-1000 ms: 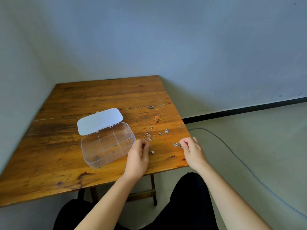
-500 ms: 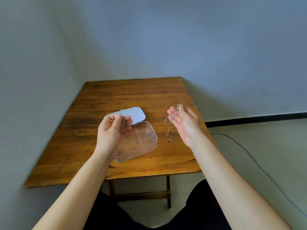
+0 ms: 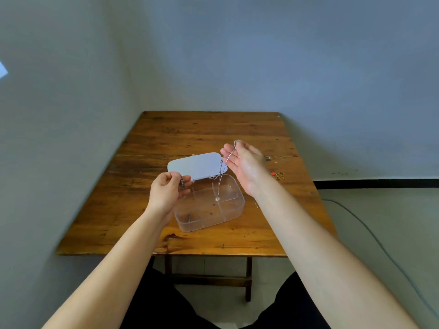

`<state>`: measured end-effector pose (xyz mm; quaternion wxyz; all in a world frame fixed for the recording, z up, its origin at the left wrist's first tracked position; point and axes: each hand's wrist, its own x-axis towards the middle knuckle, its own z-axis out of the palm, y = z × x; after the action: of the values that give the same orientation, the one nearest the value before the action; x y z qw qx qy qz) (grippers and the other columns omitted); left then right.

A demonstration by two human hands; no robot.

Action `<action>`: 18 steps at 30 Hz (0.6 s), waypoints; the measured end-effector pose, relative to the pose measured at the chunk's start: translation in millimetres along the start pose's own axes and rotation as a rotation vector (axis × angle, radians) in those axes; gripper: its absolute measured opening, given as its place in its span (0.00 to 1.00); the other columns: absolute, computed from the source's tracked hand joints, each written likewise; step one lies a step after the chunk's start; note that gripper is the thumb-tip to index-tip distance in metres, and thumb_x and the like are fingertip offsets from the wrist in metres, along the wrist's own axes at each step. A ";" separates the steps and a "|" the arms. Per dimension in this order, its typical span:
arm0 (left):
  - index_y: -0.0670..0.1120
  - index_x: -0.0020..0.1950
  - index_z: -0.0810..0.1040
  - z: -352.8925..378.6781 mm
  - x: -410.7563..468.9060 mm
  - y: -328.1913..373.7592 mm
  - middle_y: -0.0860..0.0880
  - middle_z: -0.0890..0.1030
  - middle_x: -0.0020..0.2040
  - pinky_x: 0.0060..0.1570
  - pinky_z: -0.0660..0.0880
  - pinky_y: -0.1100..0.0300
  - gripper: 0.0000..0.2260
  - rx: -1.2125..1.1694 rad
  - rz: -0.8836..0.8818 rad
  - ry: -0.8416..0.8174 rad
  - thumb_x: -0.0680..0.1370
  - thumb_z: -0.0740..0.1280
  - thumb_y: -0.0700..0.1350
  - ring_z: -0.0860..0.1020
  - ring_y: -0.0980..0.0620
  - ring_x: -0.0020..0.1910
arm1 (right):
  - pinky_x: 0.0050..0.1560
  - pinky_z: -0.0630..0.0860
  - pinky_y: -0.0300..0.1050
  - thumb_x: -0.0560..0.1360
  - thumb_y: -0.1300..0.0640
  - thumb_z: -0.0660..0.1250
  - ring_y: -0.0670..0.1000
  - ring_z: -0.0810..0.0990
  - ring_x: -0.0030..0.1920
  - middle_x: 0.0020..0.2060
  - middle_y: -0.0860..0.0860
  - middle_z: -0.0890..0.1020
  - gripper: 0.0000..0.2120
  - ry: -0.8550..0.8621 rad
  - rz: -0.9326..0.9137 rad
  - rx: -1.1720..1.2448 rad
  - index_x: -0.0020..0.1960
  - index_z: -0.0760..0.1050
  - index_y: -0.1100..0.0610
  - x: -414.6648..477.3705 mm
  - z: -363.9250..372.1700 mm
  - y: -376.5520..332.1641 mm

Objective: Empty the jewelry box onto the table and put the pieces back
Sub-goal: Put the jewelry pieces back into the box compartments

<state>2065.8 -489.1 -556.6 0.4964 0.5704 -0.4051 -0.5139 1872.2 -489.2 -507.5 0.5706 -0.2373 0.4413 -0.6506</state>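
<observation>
A clear plastic jewelry box with inner dividers stands open on the wooden table, its pale lid folded back. My right hand is raised over the box's far right corner, pinching a thin silver necklace whose pendant dangles down into the box. My left hand hovers at the box's left edge, fingers closed on a small bunched silver chain. A small dark piece lies in the near left compartment. A red and gold piece lies on the table to the right.
Another small piece lies on the table behind my right hand. Walls close in on the table's left and far sides. A grey cable runs along the floor on the right. My dark-clothed legs sit below the table's near edge.
Both hands lifted pieces off the table and carried them left to the box. The necklace now hangs above the box's compartments. The view shifted right to centre the table.
</observation>
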 end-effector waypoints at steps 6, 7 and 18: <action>0.43 0.61 0.75 -3.8 8.0 -9.8 0.45 0.84 0.53 0.45 0.83 0.54 0.09 0.080 -0.071 0.050 0.84 0.61 0.45 0.84 0.47 0.49 | 0.59 0.79 0.48 0.85 0.57 0.57 0.52 0.84 0.53 0.49 0.55 0.84 0.10 0.058 0.031 -0.111 0.63 0.71 0.60 5.8 -6.7 14.2; 0.43 0.60 0.75 -3.5 8.2 -10.0 0.46 0.83 0.53 0.44 0.82 0.56 0.09 0.080 -0.067 0.056 0.84 0.61 0.44 0.84 0.47 0.50 | 0.58 0.79 0.48 0.85 0.57 0.57 0.51 0.84 0.52 0.49 0.54 0.84 0.10 0.071 0.021 -0.125 0.62 0.71 0.59 7.3 -7.1 15.1; 0.44 0.61 0.75 -0.5 4.3 -14.3 0.47 0.82 0.55 0.52 0.82 0.53 0.08 0.102 -0.012 0.063 0.83 0.62 0.40 0.83 0.52 0.50 | 0.58 0.70 0.39 0.82 0.60 0.61 0.52 0.78 0.62 0.61 0.51 0.81 0.13 -0.088 -0.143 -1.286 0.64 0.79 0.54 6.4 -29.7 41.7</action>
<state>2066.2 -490.7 -571.5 0.4759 0.6133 -0.4116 -0.4775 1868.8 -484.6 -558.8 0.2875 -0.5869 0.7022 -0.2826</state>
